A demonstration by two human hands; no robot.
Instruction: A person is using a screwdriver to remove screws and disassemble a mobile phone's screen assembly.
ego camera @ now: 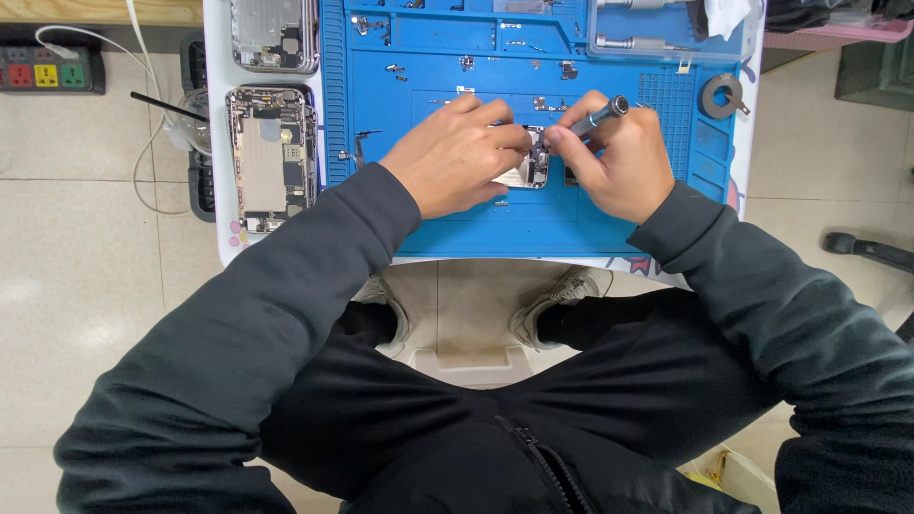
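Observation:
A small metal phone part (533, 169) lies on the blue work mat (447, 224), mostly covered by both hands. My left hand (459, 157) presses down on it, fingers closed around its left side. My right hand (609, 157) grips a grey precision screwdriver (598, 114), its tip angled down to the part's upper right corner. Tiny screws and metal bits (395, 70) are scattered over the mat above the hands.
Two opened phone housings (270, 157) lie on the white table left of the mat. A clear tray with tools (657, 43) sits at the top right, a round tape roll (721, 95) beside it. A power strip (48, 69) rests on the floor at left.

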